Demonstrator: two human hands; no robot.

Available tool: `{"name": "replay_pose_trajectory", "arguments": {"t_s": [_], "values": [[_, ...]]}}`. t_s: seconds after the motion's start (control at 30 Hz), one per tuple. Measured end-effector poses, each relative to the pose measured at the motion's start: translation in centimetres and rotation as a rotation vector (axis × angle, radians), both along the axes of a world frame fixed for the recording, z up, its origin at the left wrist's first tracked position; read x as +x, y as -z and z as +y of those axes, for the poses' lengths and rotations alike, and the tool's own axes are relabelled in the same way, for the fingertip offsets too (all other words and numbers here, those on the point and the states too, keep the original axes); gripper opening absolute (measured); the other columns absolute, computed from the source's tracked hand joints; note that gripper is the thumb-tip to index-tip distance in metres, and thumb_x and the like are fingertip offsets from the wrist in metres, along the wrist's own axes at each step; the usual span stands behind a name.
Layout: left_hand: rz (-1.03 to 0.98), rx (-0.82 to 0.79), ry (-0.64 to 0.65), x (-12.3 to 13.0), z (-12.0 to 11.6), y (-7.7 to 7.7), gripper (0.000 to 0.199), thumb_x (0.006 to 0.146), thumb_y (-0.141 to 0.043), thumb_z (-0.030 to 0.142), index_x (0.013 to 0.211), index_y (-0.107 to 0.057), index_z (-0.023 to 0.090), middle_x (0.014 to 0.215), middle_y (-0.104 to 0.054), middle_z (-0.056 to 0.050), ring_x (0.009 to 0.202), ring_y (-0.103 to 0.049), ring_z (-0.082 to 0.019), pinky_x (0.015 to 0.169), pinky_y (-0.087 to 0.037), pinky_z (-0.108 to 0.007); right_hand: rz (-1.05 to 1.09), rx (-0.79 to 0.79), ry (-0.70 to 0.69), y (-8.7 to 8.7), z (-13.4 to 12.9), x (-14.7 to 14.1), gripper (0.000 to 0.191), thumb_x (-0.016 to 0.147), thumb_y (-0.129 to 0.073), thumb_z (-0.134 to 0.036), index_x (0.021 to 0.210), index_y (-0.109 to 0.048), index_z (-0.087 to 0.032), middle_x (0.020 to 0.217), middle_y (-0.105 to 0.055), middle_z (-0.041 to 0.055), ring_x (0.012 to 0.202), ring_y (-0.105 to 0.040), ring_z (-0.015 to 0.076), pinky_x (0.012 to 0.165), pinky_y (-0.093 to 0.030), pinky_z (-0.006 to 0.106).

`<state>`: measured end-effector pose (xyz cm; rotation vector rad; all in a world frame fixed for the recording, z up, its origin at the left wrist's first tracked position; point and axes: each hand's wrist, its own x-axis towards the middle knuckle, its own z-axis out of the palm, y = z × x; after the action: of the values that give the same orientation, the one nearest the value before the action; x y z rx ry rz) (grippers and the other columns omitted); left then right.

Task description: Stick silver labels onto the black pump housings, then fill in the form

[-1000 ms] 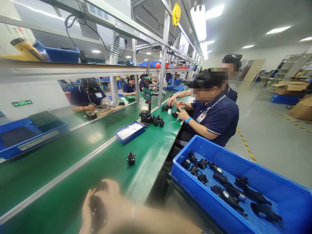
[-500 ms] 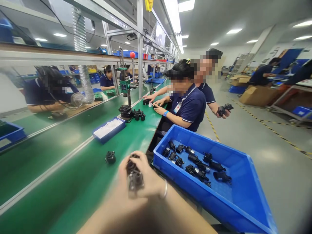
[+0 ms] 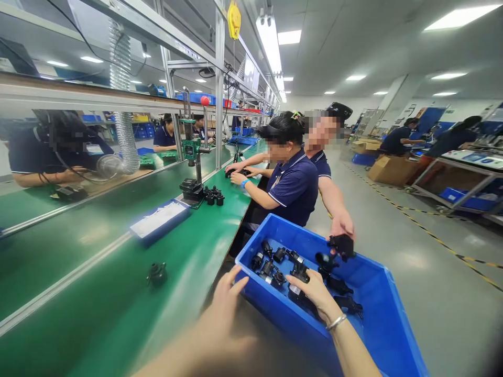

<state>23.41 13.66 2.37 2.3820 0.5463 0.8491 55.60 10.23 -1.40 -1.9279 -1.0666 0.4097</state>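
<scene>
My right hand [image 3: 314, 293], with a silver bangle at the wrist, reaches into the blue bin [image 3: 393, 335] with its fingers round a black part [image 3: 299, 272]. Other black parts [image 3: 348, 305] lie in the bin around it. My left hand [image 3: 230, 303] is at the bin's near left corner, fingers spread and partly blurred, holding nothing. A single black part [image 3: 157, 274] stands on the green bench [image 3: 188, 246], left of my left hand.
A co-worker's hand [image 3: 342, 228] holds a black part over the bin's far edge. Another person [image 3: 294, 178] sits at the bench. A hand press [image 3: 192, 157], several black parts and a blue tray of papers [image 3: 159, 222] stand on the bench.
My hands have parted: the right moved from over the bench into the bin, the left opened near the bin's corner. The co-worker's hand with a part came down to the bin.
</scene>
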Motion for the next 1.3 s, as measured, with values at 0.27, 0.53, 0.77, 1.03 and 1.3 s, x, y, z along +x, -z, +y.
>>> {"name": "replay_pose_trajectory", "arguments": {"t_s": [0.27,0.53,0.77,1.03,1.3], "values": [[-0.135,0.474,-0.832,-9.1,3.0,3.0,0.091,0.070,-0.076,0.032,0.145,-0.025,0.019,0.145,-0.029,-0.022,0.138,-0.029,-0.042,0.110,-0.026,-0.064,-0.470,-0.101,0.048,0.6,0.3,-0.6,0.049,0.083,-0.050,-0.045,0.118,-0.059,-0.012,0.135,-0.040,0.0203,0.127,-0.044,0.0388,0.107,-0.035,0.054],[-0.148,0.334,-1.096,-11.2,8.1,6.2,0.089,0.078,-0.067,0.046,0.144,-0.021,0.008,0.140,-0.030,-0.025,0.135,-0.030,-0.041,0.110,-0.029,-0.063,-0.419,0.067,-0.259,-1.5,3.6,-8.3,0.032,0.091,-0.049,-0.039,0.115,-0.058,-0.020,0.136,-0.044,0.0143,0.126,-0.048,0.0302,0.107,-0.040,0.048],[-0.204,-0.031,-0.874,-10.3,10.6,7.2,0.052,0.092,-0.045,0.031,0.138,-0.029,0.014,0.135,-0.037,-0.018,0.129,-0.044,-0.031,0.108,-0.039,-0.055,-0.314,0.080,-0.535,-0.7,6.1,-15.1,0.023,0.091,-0.050,-0.027,0.112,-0.060,-0.023,0.134,-0.048,0.0122,0.124,-0.051,0.0261,0.107,-0.042,0.045],[-0.316,-0.159,-0.816,-10.2,10.5,7.1,0.061,0.089,-0.053,0.032,0.142,-0.025,0.022,0.142,-0.035,-0.016,0.133,-0.042,-0.032,0.106,-0.042,-0.055,-0.283,0.096,-0.671,-0.7,10.8,-19.3,0.017,0.089,-0.053,-0.021,0.104,-0.062,-0.023,0.125,-0.054,0.0102,0.118,-0.054,0.0247,0.100,-0.046,0.041],[-0.363,-0.236,-0.853,-9.4,10.5,7.4,0.067,0.086,-0.052,0.022,0.143,-0.017,0.019,0.145,-0.028,-0.020,0.133,-0.041,-0.031,0.105,-0.043,-0.054,-0.039,0.102,-0.754,0.2,15.3,-24.4,0.056,0.083,-0.062,-0.024,0.134,-0.040,-0.023,0.132,-0.048,0.0122,0.118,-0.053,0.0251,0.089,-0.051,0.038]]}}
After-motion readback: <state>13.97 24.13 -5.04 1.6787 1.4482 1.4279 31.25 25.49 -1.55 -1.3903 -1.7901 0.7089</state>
